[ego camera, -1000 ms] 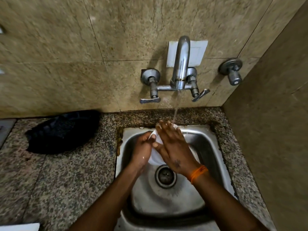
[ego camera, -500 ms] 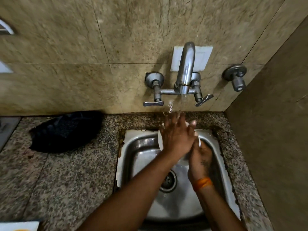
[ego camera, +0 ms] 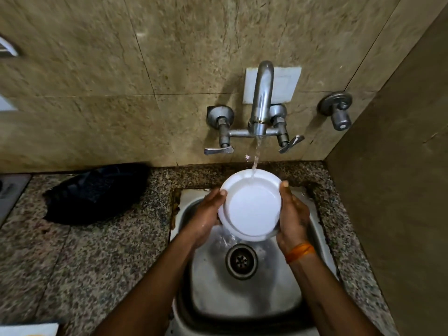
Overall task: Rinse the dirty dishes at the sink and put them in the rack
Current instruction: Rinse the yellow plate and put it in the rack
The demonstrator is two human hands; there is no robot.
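A white plate (ego camera: 252, 207) is tilted toward me over the steel sink (ego camera: 208, 287), its top rim under the water running from the tap (ego camera: 261, 100). My left hand (ego camera: 206, 214) grips the plate's left edge, thumb on the rim. My right hand (ego camera: 292, 214), with an orange band at the wrist, grips the right edge. Water runs off the plate's lower edge toward the drain (ego camera: 241, 261).
A dark cloth or bag (ego camera: 97, 192) lies on the speckled granite counter (ego camera: 80, 263) left of the sink. A second valve (ego camera: 338, 112) sticks out of the wall at right. A side wall closes the right. A white edge (ego camera: 26, 329) shows at bottom left.
Before, both hands rubbed over the plate and hid it. Now they have moved apart to its left and right edges, and the plate faces me under the stream.
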